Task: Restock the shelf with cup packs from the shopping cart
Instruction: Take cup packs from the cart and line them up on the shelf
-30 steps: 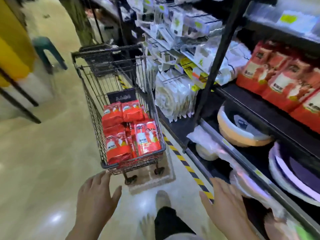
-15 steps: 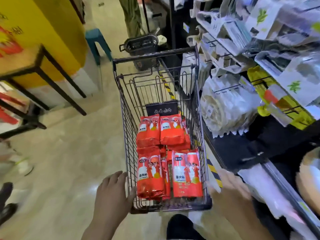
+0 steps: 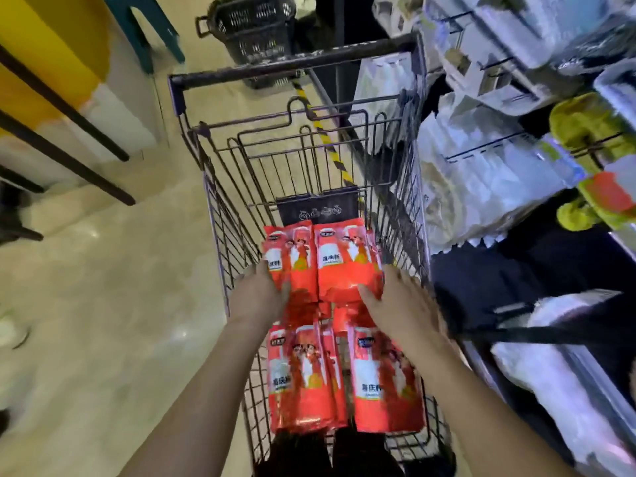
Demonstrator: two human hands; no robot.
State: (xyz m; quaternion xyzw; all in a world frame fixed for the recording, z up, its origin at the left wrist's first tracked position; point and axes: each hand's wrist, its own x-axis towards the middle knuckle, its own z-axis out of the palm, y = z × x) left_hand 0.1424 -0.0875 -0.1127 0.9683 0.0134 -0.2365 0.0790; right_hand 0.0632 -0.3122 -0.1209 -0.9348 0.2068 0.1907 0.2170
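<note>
Now that both have reached into the dark wire shopping cart [image 3: 292,65], the left grip [image 3: 260,294] and right grip [image 3: 399,301] press, fingers straight, on two shiny red plastic cup packs [image 3: 344,270], ready to lift.

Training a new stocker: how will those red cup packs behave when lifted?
The cup packs are probably light: cups in thin crinkled film. The glossy wrap looks slippery, so stacked ones may slide. Long and narrow, they might bend slightly mid-length.
</note>
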